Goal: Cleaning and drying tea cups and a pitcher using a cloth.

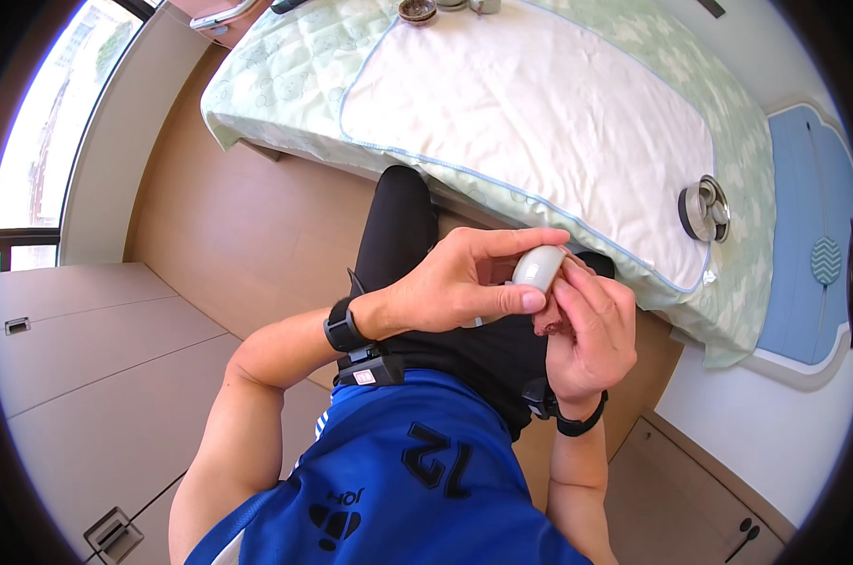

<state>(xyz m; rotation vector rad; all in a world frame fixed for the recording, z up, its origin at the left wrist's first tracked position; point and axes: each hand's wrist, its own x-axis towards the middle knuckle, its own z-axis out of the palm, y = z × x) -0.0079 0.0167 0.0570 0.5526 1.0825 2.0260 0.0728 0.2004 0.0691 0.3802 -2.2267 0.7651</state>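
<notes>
Between the thumb and fingers of my left hand (461, 279) is a small pale, glossy ceramic cup (539, 268), tipped on its side with its mouth toward my right hand. My right hand (596, 328) grips a reddish-brown cloth (550, 316) and presses it at the cup's rim. Part of the cloth is hidden behind my right fingers, so I cannot tell how far it reaches inside. Both hands are over my lap, close to the near edge of the bed.
A white blue-edged cloth (525, 106) covers much of the green patterned bed (278, 92). At its right lies a round container (696, 208) holding small cups. A brown bowl (418, 10) and other small ware stand at the far edge. Cabinets (80, 339) line the left.
</notes>
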